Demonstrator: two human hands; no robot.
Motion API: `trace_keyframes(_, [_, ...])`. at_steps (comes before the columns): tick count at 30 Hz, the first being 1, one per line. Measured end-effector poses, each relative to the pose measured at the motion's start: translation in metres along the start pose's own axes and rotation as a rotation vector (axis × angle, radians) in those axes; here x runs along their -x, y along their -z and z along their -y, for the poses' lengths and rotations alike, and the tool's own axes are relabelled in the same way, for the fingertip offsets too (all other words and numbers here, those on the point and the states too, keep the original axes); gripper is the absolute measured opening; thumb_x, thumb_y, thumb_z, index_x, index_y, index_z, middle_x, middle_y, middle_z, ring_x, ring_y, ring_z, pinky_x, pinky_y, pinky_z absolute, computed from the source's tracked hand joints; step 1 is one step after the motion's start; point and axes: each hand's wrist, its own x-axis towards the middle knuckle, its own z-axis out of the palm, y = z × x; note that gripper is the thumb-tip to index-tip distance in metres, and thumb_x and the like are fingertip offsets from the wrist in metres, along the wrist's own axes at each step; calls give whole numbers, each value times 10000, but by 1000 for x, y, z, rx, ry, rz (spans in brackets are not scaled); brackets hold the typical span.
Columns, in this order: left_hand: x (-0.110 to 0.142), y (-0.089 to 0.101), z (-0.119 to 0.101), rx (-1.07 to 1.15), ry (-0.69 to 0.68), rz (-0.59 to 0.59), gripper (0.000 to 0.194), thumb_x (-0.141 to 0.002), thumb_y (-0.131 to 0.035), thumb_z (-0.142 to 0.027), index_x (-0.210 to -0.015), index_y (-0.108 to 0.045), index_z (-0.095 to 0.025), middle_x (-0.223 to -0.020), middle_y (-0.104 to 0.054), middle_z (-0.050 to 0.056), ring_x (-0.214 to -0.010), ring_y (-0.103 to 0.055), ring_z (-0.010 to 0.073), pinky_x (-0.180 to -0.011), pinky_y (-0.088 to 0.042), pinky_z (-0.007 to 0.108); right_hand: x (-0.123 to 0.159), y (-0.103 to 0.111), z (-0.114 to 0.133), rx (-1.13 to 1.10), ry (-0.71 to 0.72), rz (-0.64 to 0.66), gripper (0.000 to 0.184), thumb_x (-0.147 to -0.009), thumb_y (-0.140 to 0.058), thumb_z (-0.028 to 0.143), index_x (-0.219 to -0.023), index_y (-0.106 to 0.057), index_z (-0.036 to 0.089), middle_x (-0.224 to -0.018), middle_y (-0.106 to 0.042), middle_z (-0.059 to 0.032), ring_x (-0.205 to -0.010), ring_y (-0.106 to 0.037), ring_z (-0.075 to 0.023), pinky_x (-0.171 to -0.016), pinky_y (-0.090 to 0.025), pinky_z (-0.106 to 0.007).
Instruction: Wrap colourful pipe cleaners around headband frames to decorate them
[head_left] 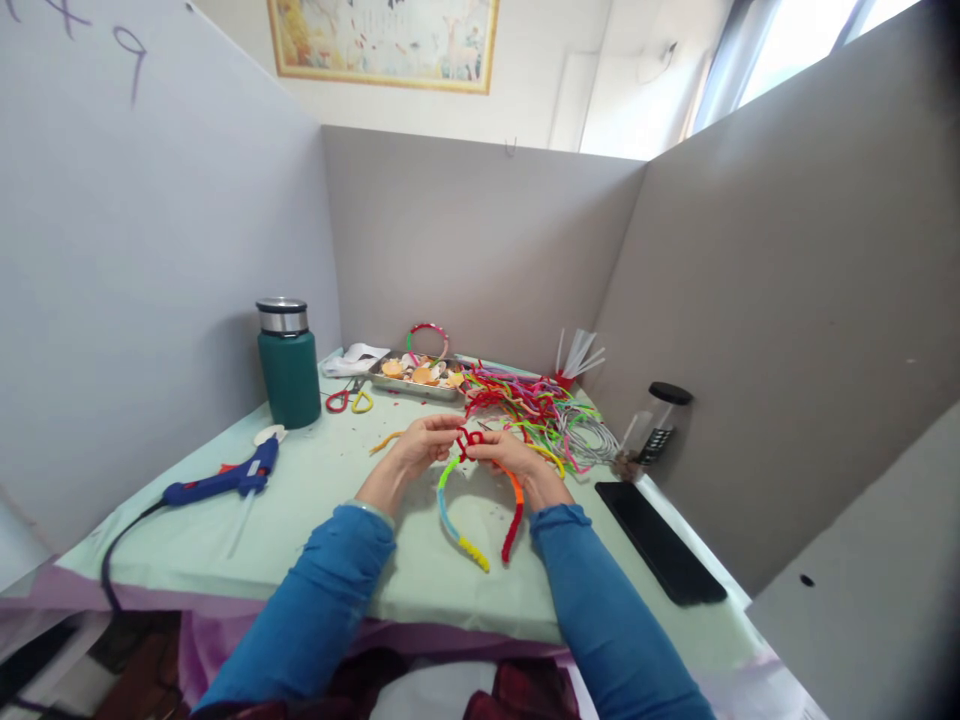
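Both hands hold a headband [452, 522] wrapped in coloured pipe cleaners: green, blue, yellow, orange and red. My left hand [424, 444] pinches the top of the band on its left side. My right hand [511, 457] pinches it on the right, and a red pipe cleaner [470, 440] twisted into loops sits between the two hands on the band's top. Both sleeves are blue. The band's two ends hang toward me over the pale green table cover [330, 500].
A pile of coloured pipe cleaners [532, 405] lies just beyond my hands. A blue glue gun [221, 482] lies at left, a green flask [289, 362] behind it, scissors [349, 400], a metal tray [416, 378] of shapes, a second headband [427, 335], a black phone [660, 542] and a jar [652, 430] at right.
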Motion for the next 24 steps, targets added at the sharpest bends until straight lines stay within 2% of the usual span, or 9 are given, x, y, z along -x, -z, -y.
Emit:
trace_keyframes(3, [-1, 2, 1, -135, -13, -19, 361, -573, -741, -231, -913, -685, -124, -600, -577, -3, -458, -403, 44, -455, -288, 199, 2, -1, 1, 10, -8, -21, 273, -565, -744, 333, -702, -592, 152, -545, -473, 64, -431, -277, -37, -428, -159, -216])
trace_keyframes(9, [-2, 5, 1, -462, -107, -13, 310, -676, -603, -232, -952, -709, -137, -608, -590, 13, -470, -395, 71, -463, -329, 212, 4, 1, 1, 8, -37, -27, 269, -570, -744, 337, -680, -584, 152, -540, -471, 63, -432, -277, -37, -426, -152, -216])
trace_keyframes(11, [-3, 6, 2, -580, -195, -22, 303, -687, -565, -204, -942, -719, -156, -681, -620, 31, -508, -442, 86, -496, -365, 220, 4, 2, 1, -1, -49, -39, 274, -567, -746, 336, -692, -585, 153, -557, -484, 60, -436, -298, -39, -429, -162, -214])
trace_keyframes(14, [-7, 7, 5, -796, -422, -48, 276, -686, -573, -170, -908, -735, -200, -905, -654, 62, -721, -554, 139, -645, -433, 248, 2, 4, -1, -17, -63, -43, 284, -562, -749, 334, -700, -581, 152, -559, -482, 61, -431, -308, -38, -429, -168, -212])
trace_keyframes(17, [-8, 8, 8, -970, -535, -61, 267, -709, -586, -169, -924, -734, -228, -935, -658, 65, -825, -575, 167, -749, -429, 268, 0, 6, -3, -39, -61, -48, 291, -551, -757, 328, -682, -563, 155, -537, -458, 71, -419, -301, -35, -423, -161, -211])
trace_keyframes(21, [-5, 6, 9, -1092, -522, -61, 254, -730, -567, -174, -916, -731, -231, -927, -680, 65, -794, -585, 173, -749, -415, 267, 0, 4, -3, -16, -52, -40, 297, -562, -755, 340, -718, -585, 153, -557, -470, 65, -424, -298, -33, -417, -154, -207])
trace_keyframes(24, [-1, 2, 8, -1180, -414, -111, 228, -731, -556, -186, -875, -724, -240, -859, -698, 54, -783, -585, 187, -737, -403, 264, 2, 2, -2, 0, -39, -24, 295, -570, -755, 346, -717, -594, 147, -560, -471, 62, -430, -289, -31, -417, -149, -206])
